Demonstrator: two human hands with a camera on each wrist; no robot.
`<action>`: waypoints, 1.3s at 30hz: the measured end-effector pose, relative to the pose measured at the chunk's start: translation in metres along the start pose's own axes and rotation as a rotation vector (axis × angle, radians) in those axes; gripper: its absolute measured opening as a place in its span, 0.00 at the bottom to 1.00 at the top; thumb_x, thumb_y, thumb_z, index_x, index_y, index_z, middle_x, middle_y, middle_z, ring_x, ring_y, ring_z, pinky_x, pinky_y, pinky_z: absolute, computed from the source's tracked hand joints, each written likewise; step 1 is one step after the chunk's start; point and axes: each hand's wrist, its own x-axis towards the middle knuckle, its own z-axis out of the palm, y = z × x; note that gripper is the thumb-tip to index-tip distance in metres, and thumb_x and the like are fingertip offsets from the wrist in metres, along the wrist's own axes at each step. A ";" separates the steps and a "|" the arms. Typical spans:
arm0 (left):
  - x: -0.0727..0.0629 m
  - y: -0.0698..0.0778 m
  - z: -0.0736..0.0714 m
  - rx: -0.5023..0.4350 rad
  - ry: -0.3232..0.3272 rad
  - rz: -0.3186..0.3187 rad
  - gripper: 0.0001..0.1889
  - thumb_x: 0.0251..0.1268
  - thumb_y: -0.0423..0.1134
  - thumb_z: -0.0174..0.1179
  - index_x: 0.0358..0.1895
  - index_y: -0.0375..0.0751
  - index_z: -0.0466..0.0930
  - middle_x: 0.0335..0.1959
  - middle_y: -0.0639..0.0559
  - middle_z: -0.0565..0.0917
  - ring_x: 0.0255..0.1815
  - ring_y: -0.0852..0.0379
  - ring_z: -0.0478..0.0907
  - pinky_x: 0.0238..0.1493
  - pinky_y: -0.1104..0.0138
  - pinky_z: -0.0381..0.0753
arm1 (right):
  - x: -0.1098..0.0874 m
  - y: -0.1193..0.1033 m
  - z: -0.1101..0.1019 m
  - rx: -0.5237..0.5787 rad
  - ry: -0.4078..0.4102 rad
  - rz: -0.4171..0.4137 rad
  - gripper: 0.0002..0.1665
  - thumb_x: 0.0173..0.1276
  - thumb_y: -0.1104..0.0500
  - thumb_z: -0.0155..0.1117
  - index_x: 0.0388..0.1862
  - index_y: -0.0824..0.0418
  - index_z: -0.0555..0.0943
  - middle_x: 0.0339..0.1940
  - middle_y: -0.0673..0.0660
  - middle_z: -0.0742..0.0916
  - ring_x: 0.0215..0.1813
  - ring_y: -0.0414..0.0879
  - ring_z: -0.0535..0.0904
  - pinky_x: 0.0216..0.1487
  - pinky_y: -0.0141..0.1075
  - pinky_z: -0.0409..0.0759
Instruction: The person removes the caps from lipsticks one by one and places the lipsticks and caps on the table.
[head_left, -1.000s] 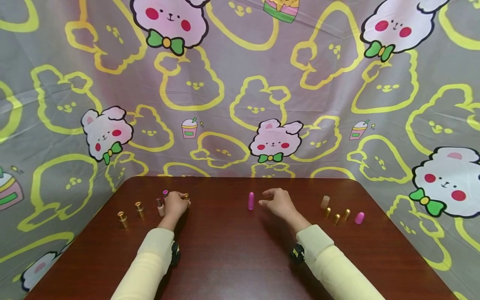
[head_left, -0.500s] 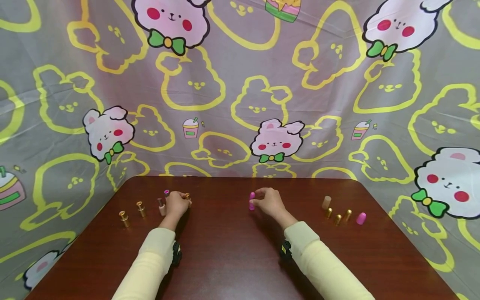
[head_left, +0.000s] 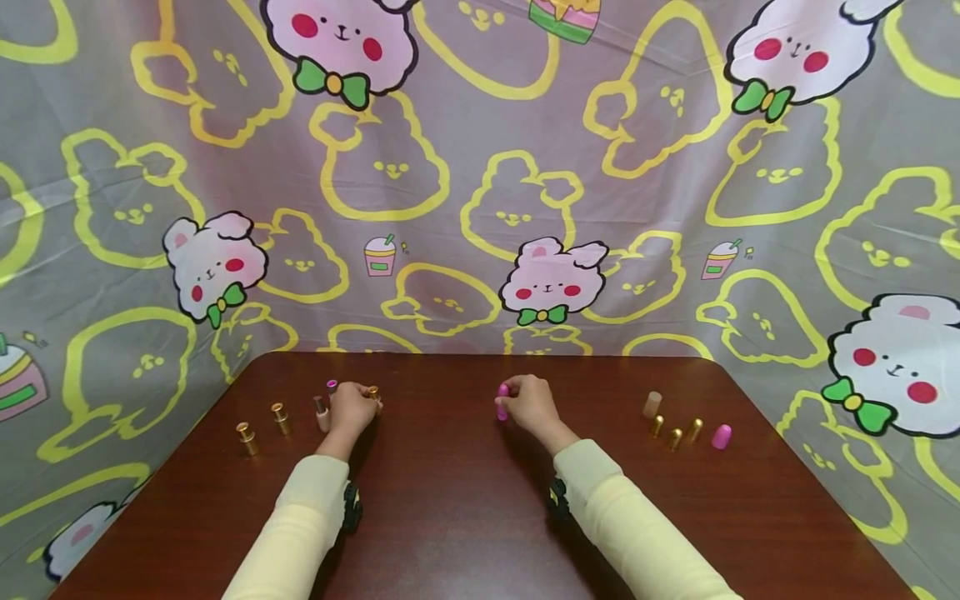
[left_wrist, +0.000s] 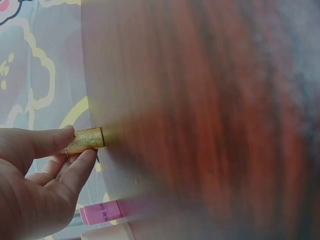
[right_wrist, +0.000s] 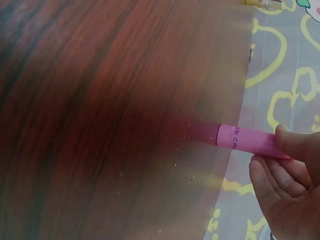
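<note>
My left hand (head_left: 351, 408) pinches a gold lipstick tube (left_wrist: 89, 140) between thumb and fingers, its base standing on the table at the back left. Close beside that hand are an uncapped pink lipstick (left_wrist: 102, 212) and a beige-based lipstick (head_left: 322, 415), partly hidden by the hand in the head view. Near the middle of the table, my right hand (head_left: 532, 402) has thumb and fingers on the upper part of a capped pink lipstick (right_wrist: 246, 140). This one stands upright, its lettered lower end at the tabletop.
Two gold lipstick tubes (head_left: 280, 418) stand at the left of the brown table (head_left: 465, 517). On the right are a beige cap (head_left: 652, 405), several small gold caps (head_left: 676, 438) and a pink cap (head_left: 722, 437). A cartoon-patterned cloth (head_left: 480, 308) hangs behind the table.
My right hand has moved left from beside the pink lipstick and now pinches its top. The left hand stays on the gold tube, and the other lipsticks and caps have not moved.
</note>
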 end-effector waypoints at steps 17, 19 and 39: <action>-0.005 0.000 -0.005 0.030 -0.010 -0.031 0.08 0.49 0.30 0.68 0.34 0.32 0.85 0.33 0.42 0.86 0.41 0.40 0.80 0.56 0.40 0.55 | -0.008 -0.006 -0.013 -0.002 0.002 -0.026 0.07 0.60 0.63 0.73 0.25 0.62 0.82 0.22 0.53 0.86 0.28 0.43 0.82 0.34 0.35 0.78; -0.005 -0.001 -0.005 0.037 -0.010 -0.031 0.09 0.49 0.31 0.69 0.35 0.32 0.84 0.34 0.41 0.86 0.41 0.39 0.80 0.56 0.39 0.54 | -0.009 -0.008 -0.015 0.005 0.004 -0.025 0.07 0.59 0.63 0.73 0.25 0.62 0.82 0.23 0.52 0.86 0.28 0.42 0.82 0.34 0.34 0.78; -0.003 0.003 -0.007 0.032 -0.031 -0.050 0.18 0.49 0.37 0.73 0.44 0.35 0.81 0.42 0.39 0.84 0.48 0.38 0.76 0.58 0.33 0.50 | -0.019 -0.023 -0.048 0.023 0.083 -0.050 0.06 0.57 0.62 0.75 0.32 0.61 0.86 0.29 0.51 0.87 0.32 0.46 0.79 0.32 0.36 0.78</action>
